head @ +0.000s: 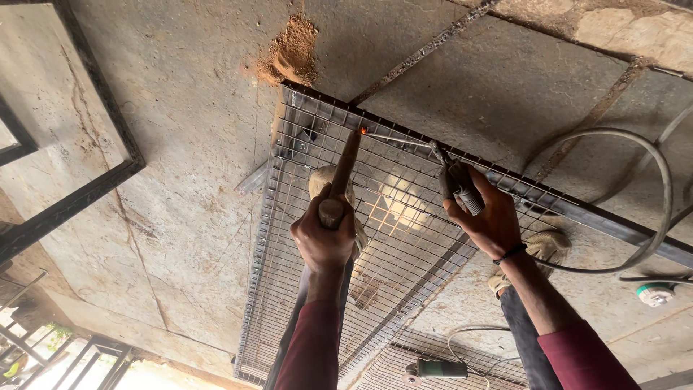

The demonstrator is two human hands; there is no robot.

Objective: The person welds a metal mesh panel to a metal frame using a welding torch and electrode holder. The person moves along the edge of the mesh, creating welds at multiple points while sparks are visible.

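A wire mesh panel (317, 289) in a dark steel frame (577, 209) lies on the stone floor. My left hand (325, 235) grips a wooden-handled tool (345, 170) whose tip presses on the frame's far bar, beside a small orange glow (363, 131). My right hand (487, 213) holds a welding electrode holder (456, 184); its thin rod (397, 139) reaches left to that glowing spot. Both sleeves are dark red. My feet in tan shoes (541, 249) stand on the mesh.
A thick pale cable (660, 188) loops over the floor at right. A green angle grinder (437, 370) lies at the bottom on another mesh sheet. A second dark steel frame (94, 184) lies at left. Rust-orange dust (292, 50) marks the floor above the panel.
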